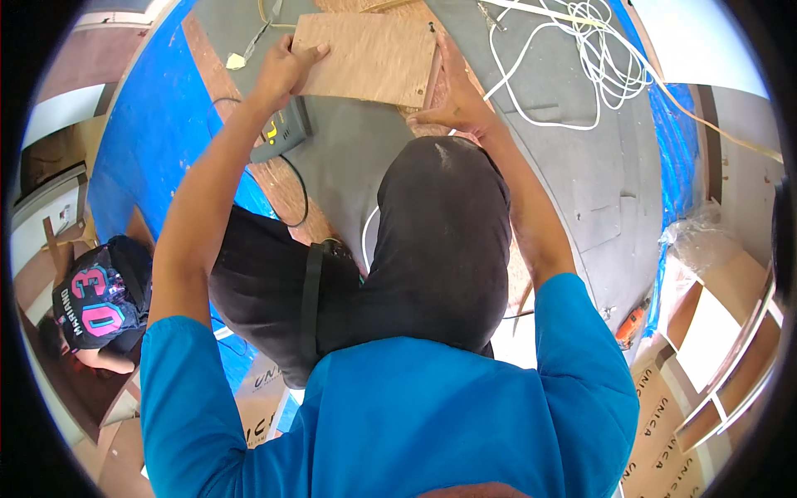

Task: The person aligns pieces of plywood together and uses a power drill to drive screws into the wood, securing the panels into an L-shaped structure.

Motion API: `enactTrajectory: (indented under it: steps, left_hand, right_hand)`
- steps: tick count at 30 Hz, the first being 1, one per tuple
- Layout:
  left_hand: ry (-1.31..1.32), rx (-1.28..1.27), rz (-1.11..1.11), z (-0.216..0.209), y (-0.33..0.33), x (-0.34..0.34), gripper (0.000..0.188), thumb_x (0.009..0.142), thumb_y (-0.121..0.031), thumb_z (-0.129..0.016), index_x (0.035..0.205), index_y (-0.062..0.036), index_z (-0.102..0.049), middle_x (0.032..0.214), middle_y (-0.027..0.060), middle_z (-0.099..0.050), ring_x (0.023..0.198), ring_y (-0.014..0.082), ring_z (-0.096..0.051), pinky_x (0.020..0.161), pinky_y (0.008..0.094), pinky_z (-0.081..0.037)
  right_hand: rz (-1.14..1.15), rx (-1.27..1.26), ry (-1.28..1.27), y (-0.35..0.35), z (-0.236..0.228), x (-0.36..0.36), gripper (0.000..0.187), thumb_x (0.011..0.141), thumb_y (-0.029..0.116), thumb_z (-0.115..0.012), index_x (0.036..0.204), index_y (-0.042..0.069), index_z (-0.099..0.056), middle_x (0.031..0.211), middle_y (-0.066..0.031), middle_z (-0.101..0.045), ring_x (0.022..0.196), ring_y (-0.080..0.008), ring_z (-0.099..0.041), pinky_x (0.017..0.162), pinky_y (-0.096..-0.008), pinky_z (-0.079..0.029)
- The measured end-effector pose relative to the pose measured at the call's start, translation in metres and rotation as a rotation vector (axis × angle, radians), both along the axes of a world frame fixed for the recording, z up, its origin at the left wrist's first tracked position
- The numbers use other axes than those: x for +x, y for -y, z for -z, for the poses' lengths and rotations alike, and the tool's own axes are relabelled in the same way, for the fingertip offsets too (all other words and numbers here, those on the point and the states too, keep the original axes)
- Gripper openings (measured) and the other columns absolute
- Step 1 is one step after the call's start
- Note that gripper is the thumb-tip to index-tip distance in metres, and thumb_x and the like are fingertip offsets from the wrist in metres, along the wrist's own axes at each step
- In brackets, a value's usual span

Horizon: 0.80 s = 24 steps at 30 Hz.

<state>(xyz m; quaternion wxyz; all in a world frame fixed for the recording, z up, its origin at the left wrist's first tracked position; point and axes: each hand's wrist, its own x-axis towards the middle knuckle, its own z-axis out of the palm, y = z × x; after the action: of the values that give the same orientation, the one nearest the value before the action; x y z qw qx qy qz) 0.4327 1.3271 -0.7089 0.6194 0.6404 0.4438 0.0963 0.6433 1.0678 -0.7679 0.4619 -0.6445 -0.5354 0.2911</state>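
Observation:
Both my hands are on a rectangular piece of plywood (365, 60), raised above the grey floor sheet in front of my knees. My left hand (290, 70) grips its left edge, with the thumb lying on top. My right hand (455, 87) holds the right edge, its fingers running along the side and the thumb stretched below the near corner. A dark spot, maybe a hole or a screw, shows at the board's far right corner. Just below my left wrist lies a grey corded device with yellow marks (282, 134), partly behind my forearm.
A loose coil of white cable (602, 62) lies at the far right on the grey sheet (581, 183). Blue plastic sheeting (137, 141) and a wooden strip run along the left. Another person (104, 290) crouches at the left. An orange tool (633, 324) and cardboard (664, 415) are at the right.

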Motion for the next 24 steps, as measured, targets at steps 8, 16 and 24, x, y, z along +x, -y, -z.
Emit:
enactTrajectory:
  steps: [8, 16, 24]
  left_hand:
    - [0.163, -0.031, 0.011, 0.012, -0.012, -0.008, 0.061, 0.090, -0.024, -0.080, 0.136, 0.0029, -0.050, 0.119, 0.0139, -0.067, 0.101, 0.0211, -0.071, 0.090, 0.0362, -0.059]
    - [0.131, -0.054, 0.048, 0.007, -0.009, -0.007, 0.059, 0.091, -0.026, -0.079, 0.135, 0.0028, -0.051, 0.119, 0.0133, -0.067, 0.100, 0.0204, -0.072, 0.088, 0.0366, -0.059]
    - [0.108, -0.014, 0.024, 0.001, 0.001, -0.008, 0.061, 0.090, -0.025, -0.080, 0.135, 0.0038, -0.050, 0.118, 0.0137, -0.067, 0.099, 0.0205, -0.072, 0.087, 0.0358, -0.059]
  right_hand:
    - [0.008, 0.108, -0.053, -0.001, 0.009, -0.001, 0.148, 0.059, 0.054, -0.096, 0.164, 0.005, -0.005, 0.169, -0.0273, -0.005, 0.158, -0.0419, -0.006, 0.128, -0.0486, -0.016]
    - [0.028, 0.011, 0.052, 0.005, 0.004, 0.002, 0.146, 0.057, 0.049, -0.098, 0.165, 0.008, -0.008, 0.169, -0.0245, -0.006, 0.157, -0.0417, -0.009, 0.127, -0.0485, -0.022]
    - [0.054, -0.007, 0.108, 0.006, 0.002, 0.000, 0.145, 0.057, 0.047, -0.097, 0.163, 0.003, -0.009, 0.169, -0.0260, -0.010, 0.157, -0.0410, -0.010, 0.128, -0.0467, -0.019]
